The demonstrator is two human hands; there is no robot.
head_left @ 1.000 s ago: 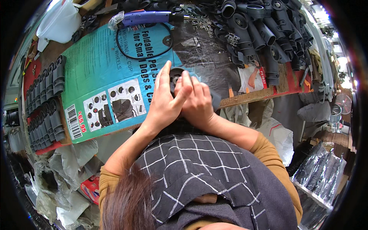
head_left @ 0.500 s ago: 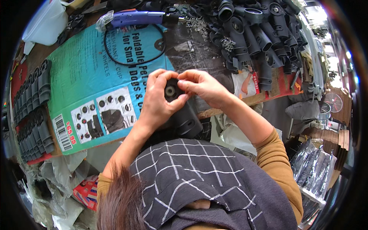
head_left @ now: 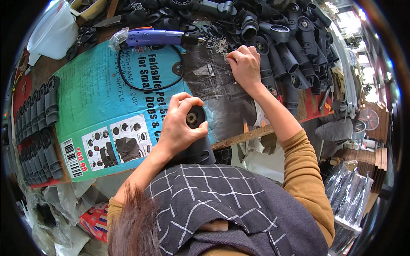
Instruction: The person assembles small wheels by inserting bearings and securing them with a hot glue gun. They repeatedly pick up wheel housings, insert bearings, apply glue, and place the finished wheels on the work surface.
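Fitting (head_left: 199, 151) is at the card's (head_left: 81, 87) near right corner, round end up, tail pointing back at the apron (head_left: 218, 187). Left hand (head_left: 177, 126) holds it round the head, thumb and fingers curled on opposite sides, hole (head_left: 192, 119) uncovered; reads as steadying it while leaving the bore reachable. Right hand (head_left: 246, 68) is out past the card's right edge, fingers bunched at the metal bits (head_left: 221, 46); can't tell whether they're closed on one. Bits lie loose off the card's far right corner, probably for easy right-hand picking. Driver (head_left: 156, 37) lies across the card's far edge, tip toward bits, cord (head_left: 150, 90) looped on the card: presumably handy without crowding the fitting. Heap (head_left: 294, 55) right of the card is jumbled, rows (head_left: 51, 103) left are ordered, which seems to keep two lots apart.
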